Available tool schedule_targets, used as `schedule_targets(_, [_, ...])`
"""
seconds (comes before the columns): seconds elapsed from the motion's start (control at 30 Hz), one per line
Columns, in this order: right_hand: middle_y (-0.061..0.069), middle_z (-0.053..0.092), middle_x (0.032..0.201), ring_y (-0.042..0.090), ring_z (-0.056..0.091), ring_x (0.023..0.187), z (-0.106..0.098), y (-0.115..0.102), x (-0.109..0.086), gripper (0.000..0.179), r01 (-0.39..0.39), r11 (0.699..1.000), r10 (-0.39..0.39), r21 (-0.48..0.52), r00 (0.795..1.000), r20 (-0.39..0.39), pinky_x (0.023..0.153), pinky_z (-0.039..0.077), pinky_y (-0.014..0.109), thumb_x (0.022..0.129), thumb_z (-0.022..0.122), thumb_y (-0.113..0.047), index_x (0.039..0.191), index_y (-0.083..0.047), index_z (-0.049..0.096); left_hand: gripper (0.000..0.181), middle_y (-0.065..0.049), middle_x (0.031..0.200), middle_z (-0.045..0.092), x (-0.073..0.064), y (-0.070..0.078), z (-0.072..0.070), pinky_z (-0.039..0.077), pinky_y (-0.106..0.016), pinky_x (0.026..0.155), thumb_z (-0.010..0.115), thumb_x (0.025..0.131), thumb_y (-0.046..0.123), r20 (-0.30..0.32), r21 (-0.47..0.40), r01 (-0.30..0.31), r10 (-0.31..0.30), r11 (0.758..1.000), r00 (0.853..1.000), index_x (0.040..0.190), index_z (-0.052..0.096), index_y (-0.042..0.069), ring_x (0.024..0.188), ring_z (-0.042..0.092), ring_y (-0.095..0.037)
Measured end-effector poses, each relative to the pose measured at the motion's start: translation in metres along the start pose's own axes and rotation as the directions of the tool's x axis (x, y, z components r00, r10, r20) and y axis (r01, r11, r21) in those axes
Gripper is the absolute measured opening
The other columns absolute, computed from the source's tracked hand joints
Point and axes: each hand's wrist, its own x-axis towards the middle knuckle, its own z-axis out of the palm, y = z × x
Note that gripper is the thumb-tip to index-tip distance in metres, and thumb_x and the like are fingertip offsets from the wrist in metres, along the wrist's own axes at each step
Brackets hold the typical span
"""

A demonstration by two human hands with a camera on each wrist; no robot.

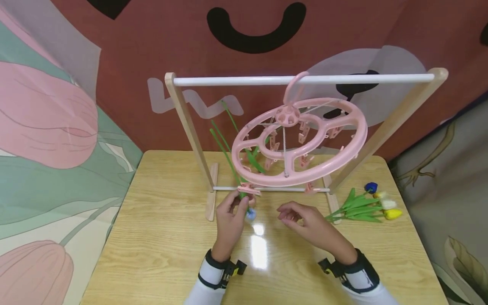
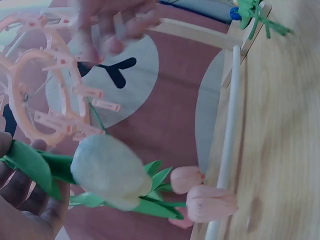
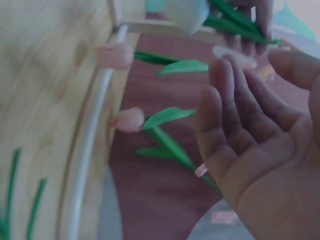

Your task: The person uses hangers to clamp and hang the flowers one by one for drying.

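Round pink plastic clip hanger [image 1: 290,164]: forward reach is obstructed.
Pale wood-grain tabletop [image 1: 289,271]: passage is left between white sleeves [image 1: 206,290].

White glare [image 1: 259,252] marks the table [image 1: 152,241]; both wrist views look hazy.

I face a dark red wall cloth [image 1: 129,51] printed with a black curve [image 1: 256,44]. Pink flowers [image 1: 49,114] cover the wall to my left; grey cloth [image 1: 453,182] hangs right. My wooden table [image 1: 148,262] reflects bright light [image 1: 259,252].
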Motion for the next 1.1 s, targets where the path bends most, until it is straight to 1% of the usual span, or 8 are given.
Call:
schedule_targets(0.07, [-0.008, 0.069, 0.095, 0.006, 0.063, 0.083, -0.002, 0.009, -0.008, 0.019, -0.027, 0.999, 0.027, -0.025, 1.000, 0.012, 0.071, 0.060, 0.031, 0.097, 0.060, -0.024, 0.113, -0.016, 0.065, 0.018, -0.029, 0.092, 0.069, 0.002, 0.000, -0.001, 0.060, -0.034, 0.070, 0.058, 0.091, -0.010, -0.020, 0.012, -0.017, 0.017, 1.000, 1.000, 0.109, 0.063, -0.011, 0.079, 0.064, -0.035])
schedule_targets(0.17, [-0.009, 0.069, 0.093, 0.006, 0.063, 0.082, -0.004, 0.027, -0.020, 0.017, -0.065, 0.995, 0.065, -0.075, 0.998, -0.003, 0.069, 0.060, 0.029, 0.097, 0.059, -0.027, 0.109, -0.017, 0.067, 0.019, -0.027, 0.095, 0.069, 0.003, -0.002, -0.002, 0.060, -0.034, 0.073, 0.057, 0.093, -0.008, -0.047, 0.029, -0.009, 0.011, 1.000, 0.999, 0.111, 0.062, -0.011, 0.082, 0.065, -0.036])
schedule_targets(0.33, [-0.007, 0.071, 0.091, 0.005, 0.063, 0.079, -0.007, 0.052, -0.038, 0.013, -0.129, 0.981, 0.125, -0.142, 0.991, -0.037, 0.066, 0.060, 0.028, 0.096, 0.061, -0.021, 0.105, -0.015, 0.069, 0.021, -0.027, 0.102, 0.068, 0.001, -0.012, -0.007, 0.061, -0.036, 0.080, 0.053, 0.096, -0.005, -0.068, -0.029, 0.052, -0.054, 0.998, 0.996, 0.115, 0.060, -0.010, 0.090, 0.065, -0.042])
schedule_targets(0.4, [-0.005, 0.071, 0.091, 0.005, 0.062, 0.078, -0.009, 0.056, -0.042, 0.013, -0.152, 0.977, 0.147, -0.148, 0.988, -0.043, 0.065, 0.059, 0.028, 0.095, 0.062, -0.019, 0.106, -0.014, 0.069, 0.020, -0.028, 0.101, 0.068, 0.001, -0.016, -0.010, 0.061, -0.040, 0.079, 0.052, 0.096, -0.005, -0.080, -0.048, 0.066, -0.070, 0.997, 0.994, 0.114, 0.060, -0.010, 0.089, 0.065, -0.044])
schedule_targets(0.53, [-0.001, 0.073, 0.093, 0.006, 0.063, 0.078, -0.012, 0.060, -0.047, 0.015, -0.170, 0.976, 0.165, -0.138, 0.985, -0.049, 0.065, 0.059, 0.029, 0.096, 0.061, -0.020, 0.107, -0.013, 0.069, 0.018, -0.029, 0.102, 0.067, 0.005, -0.019, -0.016, 0.061, -0.039, 0.078, 0.052, 0.097, -0.004, -0.110, -0.064, 0.085, -0.091, 0.994, 0.990, 0.112, 0.060, -0.010, 0.087, 0.064, -0.044])
schedule_targets(0.8, [0.004, 0.073, 0.097, 0.014, 0.066, 0.081, -0.015, 0.067, -0.052, 0.018, -0.209, 0.969, 0.202, -0.128, 0.977, -0.064, 0.067, 0.060, 0.031, 0.098, 0.059, -0.021, 0.110, -0.012, 0.068, 0.018, -0.029, 0.103, 0.066, 0.012, -0.018, -0.018, 0.062, -0.034, 0.078, 0.052, 0.096, -0.007, -0.103, -0.061, 0.084, -0.090, 0.995, 0.991, 0.111, 0.061, -0.011, 0.088, 0.065, -0.044])
schedule_targets(1.0, [0.008, 0.069, 0.100, 0.019, 0.065, 0.088, -0.024, 0.080, -0.062, 0.019, -0.251, 0.936, 0.219, -0.249, 0.965, -0.147, 0.069, 0.060, 0.038, 0.095, 0.061, -0.012, 0.112, -0.005, 0.065, 0.024, -0.027, 0.104, 0.066, 0.011, -0.025, -0.018, 0.061, -0.039, 0.080, 0.052, 0.095, -0.007, -0.111, -0.067, 0.055, -0.062, 0.996, 0.992, 0.119, 0.058, -0.009, 0.090, 0.063, -0.048])
schedule_targets(1.1, [0.011, 0.067, 0.100, 0.026, 0.065, 0.089, -0.032, 0.090, -0.069, 0.018, -0.232, 0.905, 0.165, -0.358, 0.964, -0.209, 0.068, 0.060, 0.044, 0.091, 0.065, -0.008, 0.108, -0.003, 0.065, 0.026, -0.024, 0.106, 0.068, 0.011, -0.032, -0.018, 0.061, -0.038, 0.079, 0.053, 0.096, -0.004, -0.108, -0.064, 0.044, -0.051, 0.997, 0.993, 0.122, 0.057, -0.003, 0.091, 0.065, -0.044])
